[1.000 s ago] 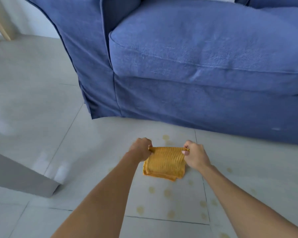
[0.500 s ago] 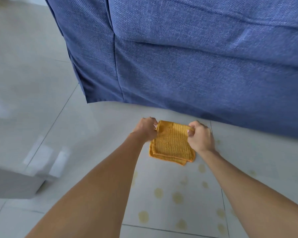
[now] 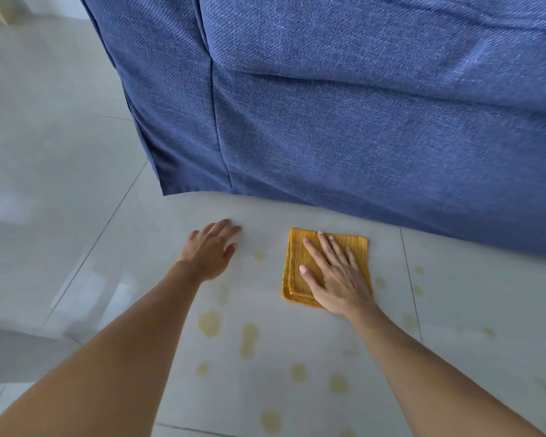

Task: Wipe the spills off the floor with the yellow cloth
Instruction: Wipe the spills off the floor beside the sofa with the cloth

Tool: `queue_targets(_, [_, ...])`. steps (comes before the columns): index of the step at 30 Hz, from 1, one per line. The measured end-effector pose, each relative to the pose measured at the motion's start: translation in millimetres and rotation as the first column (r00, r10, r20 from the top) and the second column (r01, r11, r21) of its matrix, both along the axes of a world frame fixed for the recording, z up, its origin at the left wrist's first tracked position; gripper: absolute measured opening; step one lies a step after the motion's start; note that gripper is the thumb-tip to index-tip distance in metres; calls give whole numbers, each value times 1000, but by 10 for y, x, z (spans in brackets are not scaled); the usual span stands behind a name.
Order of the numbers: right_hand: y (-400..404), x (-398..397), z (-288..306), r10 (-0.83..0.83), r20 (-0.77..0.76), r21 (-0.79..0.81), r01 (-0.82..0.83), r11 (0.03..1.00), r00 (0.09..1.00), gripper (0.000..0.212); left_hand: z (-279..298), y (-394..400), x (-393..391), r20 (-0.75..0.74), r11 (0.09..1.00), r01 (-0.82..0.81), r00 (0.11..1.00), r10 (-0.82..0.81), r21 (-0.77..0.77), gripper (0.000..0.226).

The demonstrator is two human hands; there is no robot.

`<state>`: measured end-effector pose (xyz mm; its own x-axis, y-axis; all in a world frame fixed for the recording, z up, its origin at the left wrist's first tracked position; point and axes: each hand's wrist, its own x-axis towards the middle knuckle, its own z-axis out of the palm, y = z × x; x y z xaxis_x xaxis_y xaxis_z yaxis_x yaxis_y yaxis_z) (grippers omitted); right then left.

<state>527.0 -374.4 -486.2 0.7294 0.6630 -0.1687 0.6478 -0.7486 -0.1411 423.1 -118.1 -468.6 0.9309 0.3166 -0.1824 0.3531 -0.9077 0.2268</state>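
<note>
A folded, square yellow cloth with a ribbed weave (image 3: 297,263) is laid flat on the glossy pale grey tiled floor (image 3: 76,231), right of the frame's centre, just below the hem of a blue, coarsely woven fabric sofa (image 3: 360,105). The cloth is covered by the right hand (image 3: 336,275), laid palm down with fingers spread. The left hand (image 3: 210,249) is rested flat and empty on bare tile, apart from the cloth. Pale yellowish round spills (image 3: 248,340) are scattered across the lower centre.
</note>
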Motion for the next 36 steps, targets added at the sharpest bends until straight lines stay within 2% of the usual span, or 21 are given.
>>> queue_targets(4, [-118, 39, -74, -69, 46, 26, 68, 997, 997, 69, -132, 254, -373, -11, 995, -82, 997, 83, 62, 59])
queue_targets(8, [-171, 88, -95, -191, 89, 47, 187, 981, 978, 74, -233, 442, -802, 48, 976, -203, 979, 199, 77, 73])
queue_targets(11, [-60, 111, -105, -190, 139, 41, 186, 982, 972, 78, -311, 431, -925, 102, 967, -247, 965, 240, 64, 69])
queue_targets(13, [66, 139, -122, -251, 107, 55, 247, 968, 962, 80, -335, 439, -901, 124, 961, -269, 958, 259, 71, 64])
queue_targets(16, [330, 171, -145, -377, 73, 41, 374, 926, 923, 68, -358, 463, -892, 140, 960, -271, 956, 259, 72, 61])
queue_targets(20, [836, 116, -118, -413, 49, 55, 410, 910, 909, 65, -376, 461, -887, 170, 960, -279, 948, 270, 28, 62])
queue_targets(23, [1294, -29, -114, -359, 25, 88, 356, 930, 933, 65, -386, 483, -890, 172, 958, -285, 945, 277, 21, 62])
queue_targets(28, [1852, -540, -110, -141, 4, 149, 139, 979, 990, 65, -401, 490, -883, 186, 960, -281, 944, 272, 21, 58])
queue_targets(32, [1804, -826, -126, 15, -3, 167, -15, 986, 1000, 65, -396, 479, -883, 177, 960, -280, 946, 272, 20, 57])
queue_targets(36, [1382, -919, -115, 159, 0, 131, -158, 979, 987, 64, -395, 485, -897, 172, 961, -278, 947, 273, 8, 52])
